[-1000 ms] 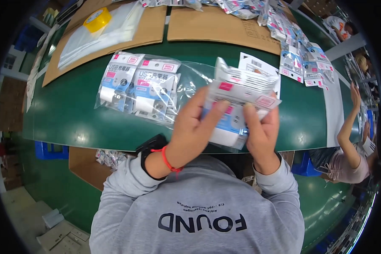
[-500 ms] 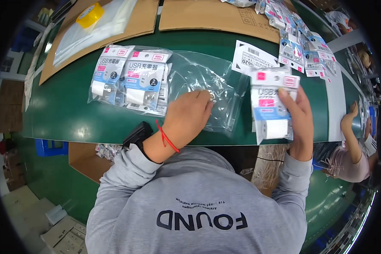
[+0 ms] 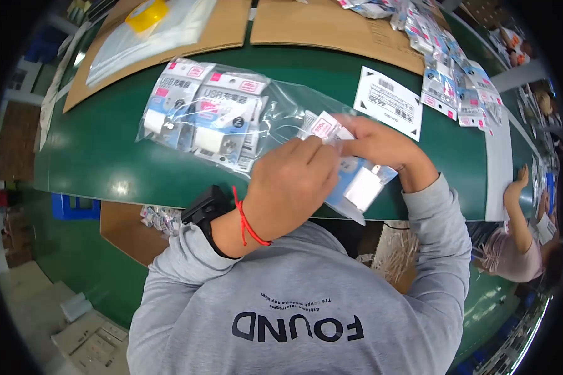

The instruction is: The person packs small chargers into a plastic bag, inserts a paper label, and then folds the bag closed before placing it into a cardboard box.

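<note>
Green table [image 3: 100, 169]; packets [image 3: 228, 119] already inside clear bag [image 3: 281, 106]; I see right hand [image 3: 385, 147] pinching charger packet [image 3: 364, 187] near bag's opening, apparently not yet in; left hand [image 3: 294, 178] curled, hold I cannot tell

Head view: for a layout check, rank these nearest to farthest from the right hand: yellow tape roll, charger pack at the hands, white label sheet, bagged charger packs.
1. Charger pack: at the right hand
2. White label sheet: just beyond it
3. Bagged charger packs: to its left
4. Yellow tape roll: far upper left
</note>
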`<state>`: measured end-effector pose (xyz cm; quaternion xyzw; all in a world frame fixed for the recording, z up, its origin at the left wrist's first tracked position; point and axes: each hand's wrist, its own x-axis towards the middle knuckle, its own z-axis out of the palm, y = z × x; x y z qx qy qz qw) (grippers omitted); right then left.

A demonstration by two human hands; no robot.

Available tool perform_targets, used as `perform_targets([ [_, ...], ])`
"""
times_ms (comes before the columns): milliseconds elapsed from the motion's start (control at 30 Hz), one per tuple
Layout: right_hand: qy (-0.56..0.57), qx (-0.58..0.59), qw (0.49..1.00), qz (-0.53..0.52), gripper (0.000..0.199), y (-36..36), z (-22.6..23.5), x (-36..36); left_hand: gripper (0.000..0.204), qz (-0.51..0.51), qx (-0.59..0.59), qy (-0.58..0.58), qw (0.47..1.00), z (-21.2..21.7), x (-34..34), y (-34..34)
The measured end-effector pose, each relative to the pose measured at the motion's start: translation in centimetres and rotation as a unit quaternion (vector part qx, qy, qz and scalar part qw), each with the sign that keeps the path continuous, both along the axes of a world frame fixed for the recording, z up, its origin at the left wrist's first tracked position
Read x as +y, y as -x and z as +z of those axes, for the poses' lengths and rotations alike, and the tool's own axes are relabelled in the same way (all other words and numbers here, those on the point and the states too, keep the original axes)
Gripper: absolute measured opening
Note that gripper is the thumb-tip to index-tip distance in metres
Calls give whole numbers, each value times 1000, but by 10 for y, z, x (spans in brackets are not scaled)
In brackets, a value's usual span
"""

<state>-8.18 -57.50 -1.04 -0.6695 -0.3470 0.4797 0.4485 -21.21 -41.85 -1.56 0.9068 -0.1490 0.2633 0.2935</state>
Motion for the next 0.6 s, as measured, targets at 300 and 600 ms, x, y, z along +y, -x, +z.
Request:
perform_targets([
  [300,-146,122,965,-179,42,21,-28,40,13,-38,36,-38,998,8,8,16],
  [600,-210,144,876,-409,38,65,-31,90,24,-74,-56,10,996,-2,10,20],
])
